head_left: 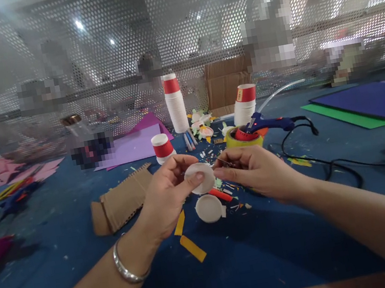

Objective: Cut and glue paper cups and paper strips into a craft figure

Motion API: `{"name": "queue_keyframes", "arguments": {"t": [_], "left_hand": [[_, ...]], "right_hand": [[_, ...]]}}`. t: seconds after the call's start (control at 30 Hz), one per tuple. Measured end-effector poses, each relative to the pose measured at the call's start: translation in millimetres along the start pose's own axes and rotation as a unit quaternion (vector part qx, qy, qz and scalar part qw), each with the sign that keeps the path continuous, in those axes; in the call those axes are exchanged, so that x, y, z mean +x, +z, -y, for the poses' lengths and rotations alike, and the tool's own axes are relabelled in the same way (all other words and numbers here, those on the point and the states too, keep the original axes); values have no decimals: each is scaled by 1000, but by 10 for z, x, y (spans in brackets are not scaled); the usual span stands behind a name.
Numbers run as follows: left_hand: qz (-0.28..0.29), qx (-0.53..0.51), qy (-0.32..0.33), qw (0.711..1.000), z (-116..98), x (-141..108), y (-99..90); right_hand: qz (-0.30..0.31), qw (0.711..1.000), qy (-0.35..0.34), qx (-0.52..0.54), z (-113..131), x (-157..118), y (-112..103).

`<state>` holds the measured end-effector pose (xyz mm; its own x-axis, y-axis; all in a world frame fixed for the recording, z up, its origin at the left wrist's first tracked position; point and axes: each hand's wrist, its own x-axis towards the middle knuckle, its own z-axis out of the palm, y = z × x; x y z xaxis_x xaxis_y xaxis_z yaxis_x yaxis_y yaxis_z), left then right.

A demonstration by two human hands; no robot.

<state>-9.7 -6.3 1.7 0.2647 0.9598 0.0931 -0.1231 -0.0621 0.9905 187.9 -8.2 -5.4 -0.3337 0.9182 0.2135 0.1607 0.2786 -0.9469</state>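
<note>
My left hand [167, 193] pinches a round white disc [205, 185] between thumb and fingers, above the blue table [258, 261]. At the disc's right edge is my right hand [256, 167], its thumb and fingers closed on a small dark, thin thing that I cannot make out. Just below the disc, a second round white piece [209, 209] with a small tab lies on the table. A red strip [221, 194] and paper scraps lie beside it. Two yellow paper strips [193, 248] rest nearer to me.
Corrugated cardboard [127, 197] lies at left. Behind the hands stand a tall cup stack [176, 107], a shorter one [244, 105] and a red-and-white cup [162, 148]. A blue glue gun [271, 122] sits on a yellow tape roll [244, 140]; its cord runs right.
</note>
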Motion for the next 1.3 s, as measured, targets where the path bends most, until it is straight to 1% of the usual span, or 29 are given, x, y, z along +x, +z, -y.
{"name": "queue_keyframes", "arguments": {"t": [0.1, 0.17, 0.33, 0.53, 0.63, 0.8, 0.9, 1.0, 1.07, 1.2, 1.3], "left_hand": [[-24, -5, 4, 1000, 15, -1, 20], [-18, -14, 6, 1000, 22, -9, 36], [12, -27, -8, 1000, -1, -40, 56], [65, -31, -78, 994, -46, -49, 28], [99, -29, -87, 991, -43, -47, 15], [149, -22, -63, 987, -36, -70, 4], [163, -1, -48, 985, -37, -72, -9], [140, 28, -5, 990, -37, -50, -38], [124, 36, 22, 991, -42, -30, -60], [108, 52, 52, 991, -48, 3, -88], [103, 75, 104, 986, -25, 32, -104]], "right_hand": [[2, 1000, 0, -24, -1, 0, 8], [4, 1000, 0, -27, -4, -3, 12], [-5, 1000, 8, -13, -18, -8, 16], [-26, 998, -5, -61, -24, -13, 18], [-41, 995, -22, -89, -8, -14, 12], [-58, 990, -29, -123, 28, -10, 0], [-48, 992, -32, -109, 36, -11, -9], [-41, 993, -41, -102, 37, -7, -24], [-49, 992, -46, -111, 38, 0, -36], [-61, 987, -54, -139, 40, 4, -48], [-61, 981, -58, -176, 42, -11, -48]]}}
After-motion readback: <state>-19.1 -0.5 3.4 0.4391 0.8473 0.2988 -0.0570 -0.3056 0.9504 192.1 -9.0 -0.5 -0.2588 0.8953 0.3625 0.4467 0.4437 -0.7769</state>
